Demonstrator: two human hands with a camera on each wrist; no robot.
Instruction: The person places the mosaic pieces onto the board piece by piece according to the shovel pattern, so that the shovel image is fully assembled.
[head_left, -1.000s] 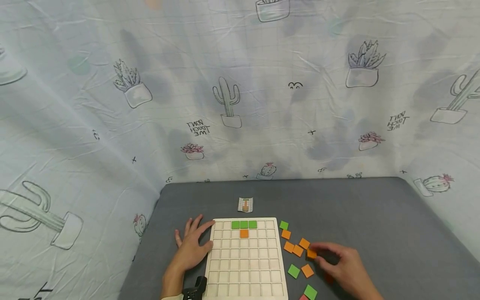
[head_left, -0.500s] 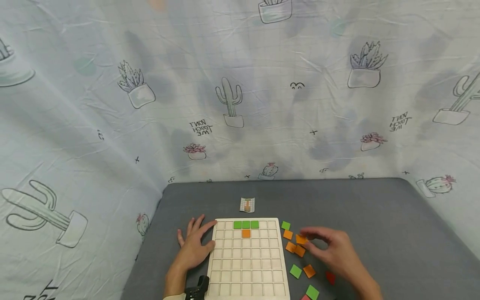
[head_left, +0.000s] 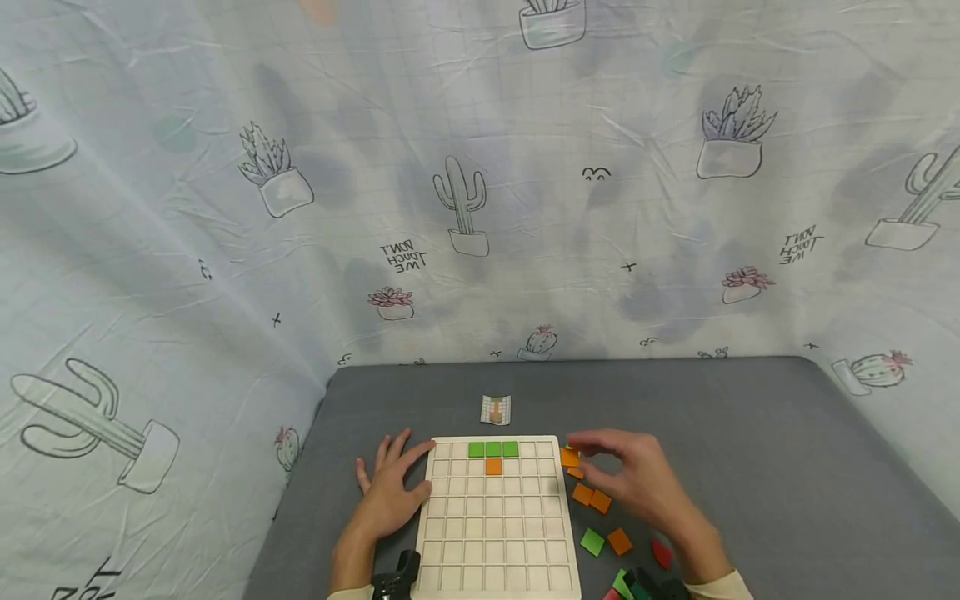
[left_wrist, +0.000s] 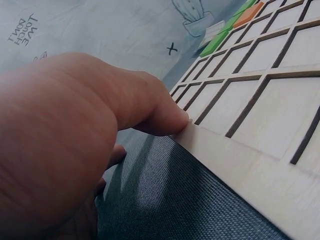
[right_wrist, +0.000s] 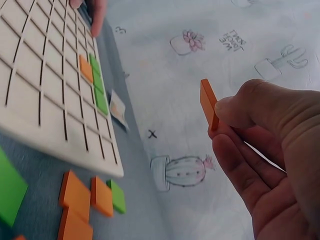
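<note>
A pale wooden grid board point(head_left: 495, 529) lies flat on the grey table. In its top row sit three green square tiles point(head_left: 492, 449), with one orange square tile point(head_left: 493, 467) below the middle one. My left hand point(head_left: 387, 496) rests along the board's left side, thumb and index fingertip touching its edge; the left wrist view shows the thumb point(left_wrist: 160, 107) on the rim. My right hand point(head_left: 630, 467) is by the board's upper right corner, pinching an orange tile point(right_wrist: 208, 105) between thumb and fingers, raised above the table.
Loose orange tiles point(head_left: 600, 502) and green tiles point(head_left: 592, 542) lie right of the board, with a red piece point(head_left: 662, 553) farther right. Beyond the board is a small card point(head_left: 496, 410) printed with a coloured grid pattern. A cactus-print curtain point(head_left: 525, 208) hangs behind the table.
My right hand has picked up an orange tile from the loose ones and carried it up and left toward the board's upper right corner. My left hand stays at the board's edge.
</note>
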